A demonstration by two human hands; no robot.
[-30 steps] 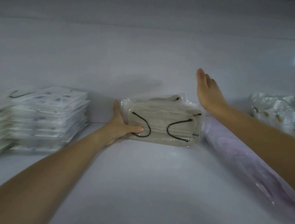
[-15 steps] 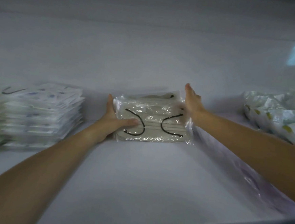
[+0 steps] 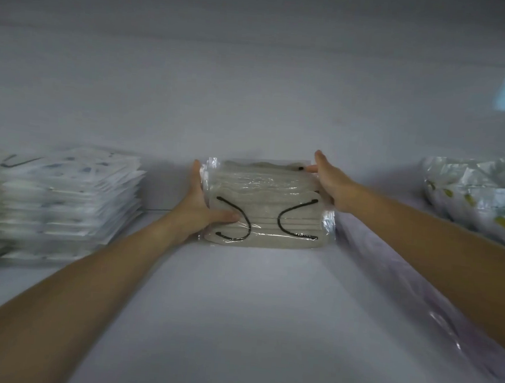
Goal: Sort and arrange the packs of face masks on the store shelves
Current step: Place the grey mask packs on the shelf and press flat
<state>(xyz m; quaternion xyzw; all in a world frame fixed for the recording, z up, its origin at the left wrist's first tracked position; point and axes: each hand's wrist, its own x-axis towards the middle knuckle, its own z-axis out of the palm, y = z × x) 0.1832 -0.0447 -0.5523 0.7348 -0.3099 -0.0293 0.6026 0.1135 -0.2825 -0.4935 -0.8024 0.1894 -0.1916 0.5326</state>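
Both hands are on the beige stack (image 3: 266, 210) now, and it sits flat on the shelf (image 3: 250, 318), close to the back wall (image 3: 252, 106). My left hand (image 3: 201, 208) grips its left edge, thumb laid over the top by the near black ear loop, fingers running up the side. My right hand (image 3: 332, 182) clasps the far right corner, thumb across the top; the fingers go down the right side and I can only partly see them.

I read this as the squaring-up step: the stack is in its slot and I'm pressing the packs in from both sides so that the edges line up.

Left of the beige stack, with a clear gap between, stands the white stack (image 3: 69, 198), blurred but tall. Right of it, just beside and under my right forearm, lies a lilac pack (image 3: 403, 294) in shiny film. Well beyond that to the right are the patterned packs (image 3: 481, 191).

The next move calls for an even squeeze and a light push toward the wall, I think, so nothing fans out. That film looks slippery, so I'd let go gently. Then my right hand is best placed for the lilac pack.
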